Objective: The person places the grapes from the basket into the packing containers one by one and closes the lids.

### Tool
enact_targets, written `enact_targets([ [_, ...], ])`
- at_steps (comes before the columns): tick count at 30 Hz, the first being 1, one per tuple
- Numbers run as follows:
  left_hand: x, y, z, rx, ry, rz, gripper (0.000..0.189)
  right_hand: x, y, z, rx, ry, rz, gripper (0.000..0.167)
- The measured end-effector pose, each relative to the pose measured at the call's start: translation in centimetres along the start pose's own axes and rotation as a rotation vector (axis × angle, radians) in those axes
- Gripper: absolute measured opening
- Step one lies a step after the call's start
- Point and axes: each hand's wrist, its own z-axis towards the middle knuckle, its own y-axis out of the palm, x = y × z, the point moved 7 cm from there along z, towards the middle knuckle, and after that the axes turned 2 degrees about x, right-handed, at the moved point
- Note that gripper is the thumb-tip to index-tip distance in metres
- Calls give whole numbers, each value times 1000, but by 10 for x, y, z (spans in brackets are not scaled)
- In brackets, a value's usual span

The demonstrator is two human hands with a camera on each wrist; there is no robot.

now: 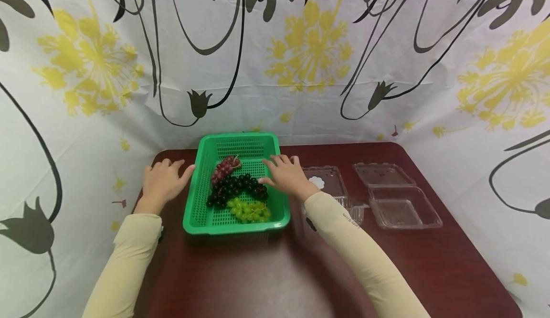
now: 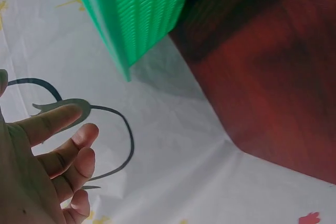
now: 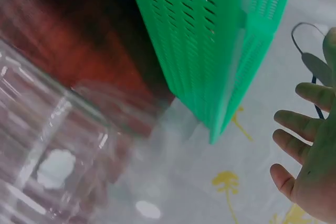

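A green plastic basket [image 1: 236,229] stands on the dark red table. Inside it lie red grapes [image 1: 224,169], black grapes [image 1: 236,188] and green grapes [image 1: 249,210], each in a bunch. Beside the basket's left wall is my left hand [image 1: 164,179], fingers spread and holding nothing; the left wrist view shows the same hand [image 2: 52,161] apart from the basket's side. My right hand [image 1: 287,177] hovers over the basket's right rim, its fingers spread and grasping nothing. In the right wrist view the fingers [image 3: 296,124] are clear of the basket wall [image 3: 184,40].
Clear plastic boxes stand right of the basket: one open box [image 1: 401,208] with its lid [image 1: 382,174] folded back, another clear container [image 1: 328,177] partly behind my right forearm. A patterned white cloth [image 1: 266,69] hangs behind the table [image 1: 249,275].
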Motion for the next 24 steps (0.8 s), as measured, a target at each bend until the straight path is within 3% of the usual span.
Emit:
enact_targets([
  [9,-10,22,-9,-42,-9,22,75,-14,29,-2,-111,-35,-28,65],
  [24,-14,46,-13,-100,-18,-24,69,-26,56,-8,-182,-64,-28,59],
])
